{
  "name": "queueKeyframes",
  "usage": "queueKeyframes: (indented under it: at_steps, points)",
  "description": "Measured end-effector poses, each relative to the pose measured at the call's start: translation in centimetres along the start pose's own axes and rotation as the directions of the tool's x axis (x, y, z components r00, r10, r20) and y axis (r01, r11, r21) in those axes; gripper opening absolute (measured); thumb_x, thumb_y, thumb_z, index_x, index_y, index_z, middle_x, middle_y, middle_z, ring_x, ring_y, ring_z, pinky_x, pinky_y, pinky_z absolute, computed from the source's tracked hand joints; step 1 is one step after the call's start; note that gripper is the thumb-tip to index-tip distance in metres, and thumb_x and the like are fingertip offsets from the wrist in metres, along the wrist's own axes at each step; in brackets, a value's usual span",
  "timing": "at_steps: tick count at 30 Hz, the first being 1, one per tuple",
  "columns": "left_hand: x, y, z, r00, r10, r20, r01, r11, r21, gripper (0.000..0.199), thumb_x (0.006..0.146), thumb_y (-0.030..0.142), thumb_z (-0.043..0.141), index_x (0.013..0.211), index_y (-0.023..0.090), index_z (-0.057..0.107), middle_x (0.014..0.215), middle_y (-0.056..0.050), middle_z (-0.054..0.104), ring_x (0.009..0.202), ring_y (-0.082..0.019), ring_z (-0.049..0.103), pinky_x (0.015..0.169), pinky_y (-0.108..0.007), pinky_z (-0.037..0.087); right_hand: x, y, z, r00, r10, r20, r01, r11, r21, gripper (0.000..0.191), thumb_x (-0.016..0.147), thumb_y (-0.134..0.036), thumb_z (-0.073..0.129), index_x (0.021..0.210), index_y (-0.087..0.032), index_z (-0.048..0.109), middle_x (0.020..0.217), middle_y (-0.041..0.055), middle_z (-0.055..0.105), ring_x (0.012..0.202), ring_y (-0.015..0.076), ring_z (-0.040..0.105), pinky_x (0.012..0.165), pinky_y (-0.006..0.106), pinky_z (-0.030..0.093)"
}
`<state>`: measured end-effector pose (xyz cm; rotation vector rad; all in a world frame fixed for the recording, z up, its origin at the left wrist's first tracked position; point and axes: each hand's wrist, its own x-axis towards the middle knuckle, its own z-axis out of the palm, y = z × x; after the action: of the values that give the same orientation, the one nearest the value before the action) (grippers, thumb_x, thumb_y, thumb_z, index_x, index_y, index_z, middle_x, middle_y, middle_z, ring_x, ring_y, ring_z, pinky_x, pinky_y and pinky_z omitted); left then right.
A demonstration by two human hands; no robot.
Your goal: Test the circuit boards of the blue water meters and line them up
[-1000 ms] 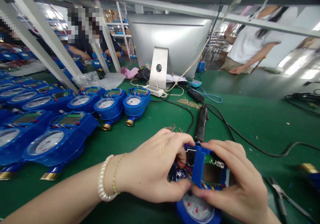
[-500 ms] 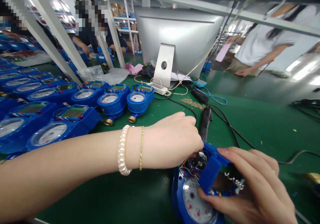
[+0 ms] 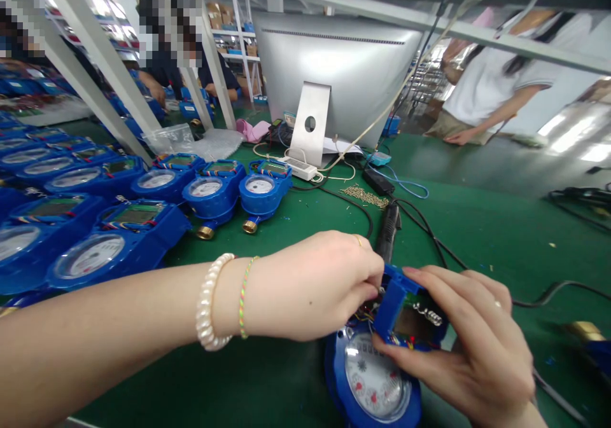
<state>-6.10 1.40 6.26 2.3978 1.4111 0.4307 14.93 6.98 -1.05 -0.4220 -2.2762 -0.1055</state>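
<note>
A blue water meter with a round dial lies on the green bench in front of me. Above its dial, my right hand grips a blue plastic housing, tilted up with thumb and fingers on opposite edges. Inside that housing a coiled silver wire and some coloured wires show. My left hand reaches in from the left, fingers closed together at the gap beside the housing, where thin coloured wires run. Its fingertips are partly hidden, so what they pinch cannot be made out.
Rows of similar blue meters stand at the left. Behind my hands lie a black electric screwdriver, a pile of small screws and several cables. A monitor stands at the back. Other people are across the bench.
My left hand has shifted slightly down and left, its wrist turned. My right hand has drawn the housing a little leftward, and more of its inside now shows.
</note>
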Motion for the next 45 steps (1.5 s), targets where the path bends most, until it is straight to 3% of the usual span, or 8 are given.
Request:
queueKeyframes:
  at_steps: [5,9,14,19,26,32,37,45]
  points:
    - [-0.1,-1.3,0.1,0.997,-0.032,0.067,0.033,0.999,-0.019,0.012,0.088,0.014,0.056,0.081,0.018,0.065,0.074,0.0,0.068,0.07,-0.015,0.062,0.065,-0.023,0.045,1.0,0.7,0.2,0.998,-0.001,0.06,0.002,1.0,-0.007,0.061,0.07,-0.046,0.077,0.114,-0.009,0.056,0.1,0.0164,0.063,0.086,0.0271,0.059,0.077,0.042,0.042]
    - [-0.4,-2.1,0.2,0.992,-0.059,0.11,0.061,0.998,-0.016,0.004,0.078,0.016,0.066,0.075,0.016,0.063,0.066,0.003,0.063,0.059,-0.011,0.055,0.053,-0.02,0.037,1.9,1.8,0.3,0.991,0.008,0.134,-0.008,1.0,-0.006,0.057,0.072,-0.048,0.074,0.112,-0.012,0.057,0.102,0.0136,0.064,0.089,0.0257,0.059,0.077,0.04,0.044]
    - [-0.4,-2.9,0.6,0.98,-0.028,0.195,0.044,0.996,-0.082,0.022,0.07,0.03,0.078,0.072,0.015,0.061,0.062,0.005,0.057,0.053,-0.008,0.049,0.049,-0.018,0.031,2.9,3.0,0.1,0.962,0.002,0.274,-0.012,0.999,0.033,0.057,0.075,-0.051,0.071,0.114,-0.012,0.057,0.106,0.0129,0.063,0.096,0.0247,0.06,0.081,0.038,0.049]
    - [-0.3,-3.1,1.4,0.991,-0.012,0.135,0.024,0.996,-0.084,0.023,0.074,0.031,0.076,0.066,0.015,0.062,0.059,0.005,0.057,0.055,-0.008,0.052,0.051,-0.018,0.032,3.5,3.1,-0.3,0.943,0.031,0.33,-0.063,0.994,0.088,0.055,0.073,-0.049,0.073,0.111,-0.012,0.059,0.107,0.0122,0.062,0.098,0.0234,0.06,0.086,0.036,0.051]
    - [-0.5,-2.9,3.2,0.999,-0.036,0.016,0.036,0.999,-0.03,0.024,0.075,0.036,0.075,0.065,0.017,0.065,0.062,0.003,0.063,0.059,-0.011,0.058,0.052,-0.02,0.033,4.0,2.6,0.0,0.898,0.149,0.414,-0.254,0.944,0.21,0.051,0.071,-0.048,0.074,0.109,-0.019,0.059,0.105,0.0063,0.062,0.095,0.0199,0.06,0.083,0.032,0.051]
    - [-0.5,-2.3,4.8,0.987,-0.061,-0.147,0.07,0.996,0.062,0.022,0.081,0.04,0.067,0.069,0.021,0.069,0.066,0.001,0.061,0.061,-0.015,0.058,0.049,-0.025,0.028,3.5,1.9,0.0,0.931,0.143,0.336,-0.239,0.934,0.265,0.05,0.071,-0.046,0.075,0.11,-0.019,0.058,0.102,0.0058,0.062,0.094,0.0183,0.061,0.081,0.028,0.051]
    - [-0.9,-1.7,6.1,0.967,-0.067,-0.246,0.093,0.991,0.094,0.021,0.082,0.035,0.064,0.067,0.021,0.064,0.066,0.002,0.059,0.061,-0.016,0.057,0.051,-0.029,0.03,2.3,1.2,-0.2,0.953,0.146,0.266,-0.205,0.956,0.211,0.054,0.071,-0.046,0.075,0.113,-0.017,0.058,0.105,0.0082,0.062,0.096,0.0193,0.061,0.083,0.027,0.05]
    - [-1.2,-1.3,7.0,0.954,-0.114,-0.279,0.139,0.988,0.072,0.024,0.087,0.037,0.058,0.073,0.021,0.069,0.071,0.0,0.063,0.068,-0.017,0.06,0.058,-0.029,0.037,2.9,2.2,0.1,0.909,0.179,0.376,-0.295,0.914,0.277,0.043,0.074,-0.045,0.073,0.108,-0.021,0.06,0.1,0.0037,0.066,0.092,0.0163,0.064,0.08,0.024,0.051]
